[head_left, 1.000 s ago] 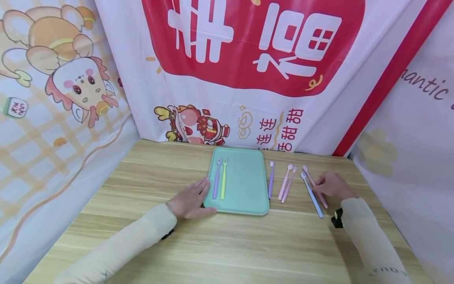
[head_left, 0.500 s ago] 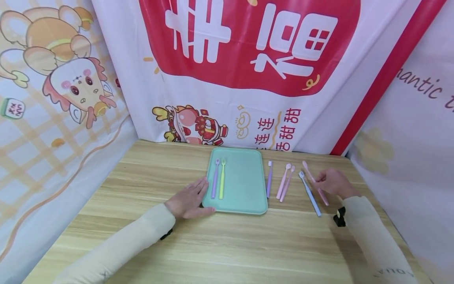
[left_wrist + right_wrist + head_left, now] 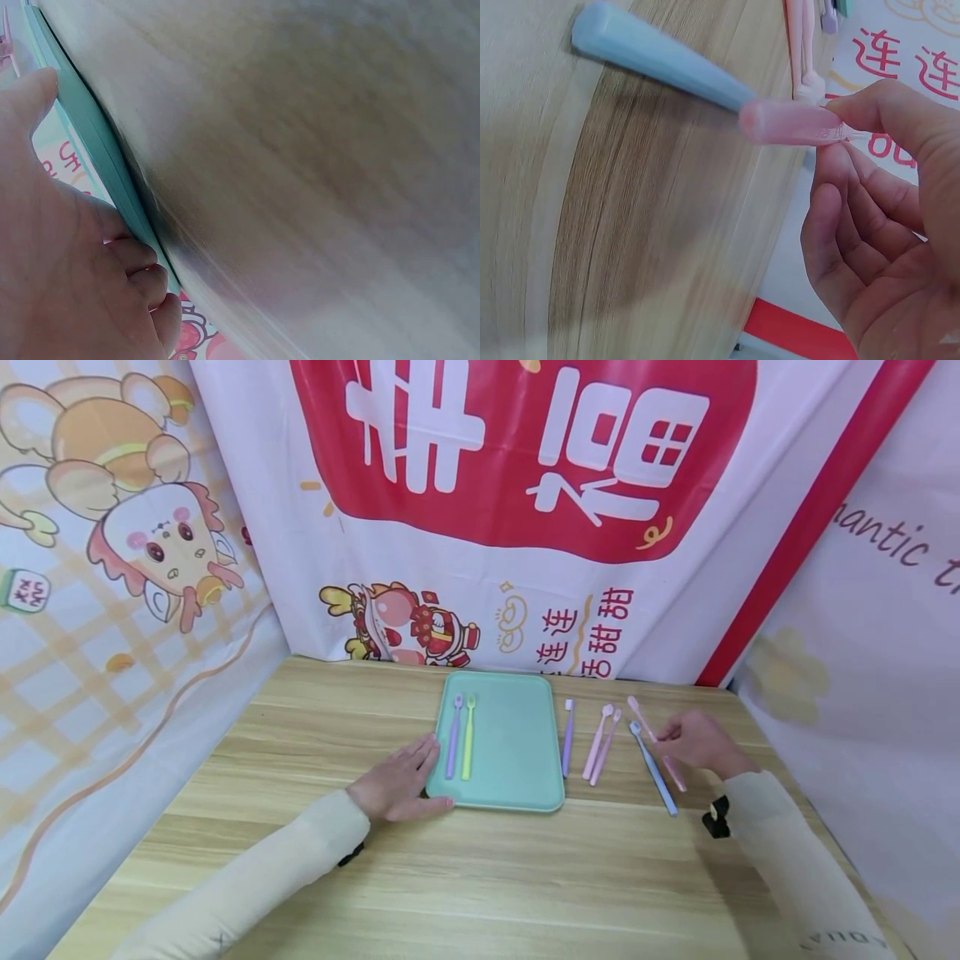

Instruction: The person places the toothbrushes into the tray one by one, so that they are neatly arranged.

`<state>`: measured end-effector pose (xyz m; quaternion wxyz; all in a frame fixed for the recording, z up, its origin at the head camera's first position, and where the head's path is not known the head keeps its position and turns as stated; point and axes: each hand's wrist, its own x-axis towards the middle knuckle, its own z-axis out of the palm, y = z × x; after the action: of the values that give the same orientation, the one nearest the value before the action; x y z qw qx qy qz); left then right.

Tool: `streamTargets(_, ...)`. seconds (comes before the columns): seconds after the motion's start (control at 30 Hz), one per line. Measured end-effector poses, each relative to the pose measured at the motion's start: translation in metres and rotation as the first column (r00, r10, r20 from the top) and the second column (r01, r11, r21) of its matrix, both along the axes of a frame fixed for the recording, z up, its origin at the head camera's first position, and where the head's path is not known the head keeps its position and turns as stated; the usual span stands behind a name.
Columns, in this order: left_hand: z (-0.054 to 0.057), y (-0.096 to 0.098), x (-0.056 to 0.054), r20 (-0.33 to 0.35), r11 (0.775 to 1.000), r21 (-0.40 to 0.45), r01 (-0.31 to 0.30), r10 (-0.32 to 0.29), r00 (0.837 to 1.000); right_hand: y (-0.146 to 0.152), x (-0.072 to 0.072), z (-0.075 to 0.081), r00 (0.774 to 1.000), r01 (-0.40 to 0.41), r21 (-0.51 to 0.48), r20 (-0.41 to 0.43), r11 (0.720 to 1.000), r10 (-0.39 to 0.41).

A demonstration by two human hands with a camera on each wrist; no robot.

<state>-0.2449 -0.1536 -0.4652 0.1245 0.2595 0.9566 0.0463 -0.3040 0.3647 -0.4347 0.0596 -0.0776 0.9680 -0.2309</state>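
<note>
My right hand [image 3: 701,743] pinches a pink toothbrush [image 3: 791,122] between thumb and fingertips; in the head view its head points up and to the left. A blue toothbrush [image 3: 654,770] lies on the table just left of it. Against the left edge of a mint-green tray [image 3: 516,752] rests my left hand [image 3: 401,783], fingers straight along the side and thumb at the front corner. Inside the tray, at its left, a purple toothbrush [image 3: 453,739] and a yellow-green toothbrush [image 3: 468,739] lie side by side. The left wrist view shows the fingers [image 3: 135,259] at the tray's rim.
Another purple toothbrush [image 3: 567,739] lies close to the tray's right edge. Two more pink toothbrushes [image 3: 597,743] lie between it and the blue one. A printed cloth [image 3: 480,543] hangs behind the wooden table [image 3: 450,877], with further cloths at both sides.
The right hand has shifted slightly left with the pink toothbrush, whose head has swung further left. The left hand stays at the tray, and the head view has shifted a little.
</note>
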Motion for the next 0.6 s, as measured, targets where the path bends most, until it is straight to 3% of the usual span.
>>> streamTargets(0.33,0.001,0.000,0.001,0.001,1.000,0.010,0.001,-0.001,1.000,-0.027,0.004,0.007,1.000,-0.004,-0.012,-0.027,1.000,0.003)
streamTargets(0.6,-0.001,0.000,0.000,-0.002,1.000,0.006,-0.001,0.001,1.000,-0.048,0.003,0.003,1.000,-0.005,-0.075,-0.026,0.997,0.004)
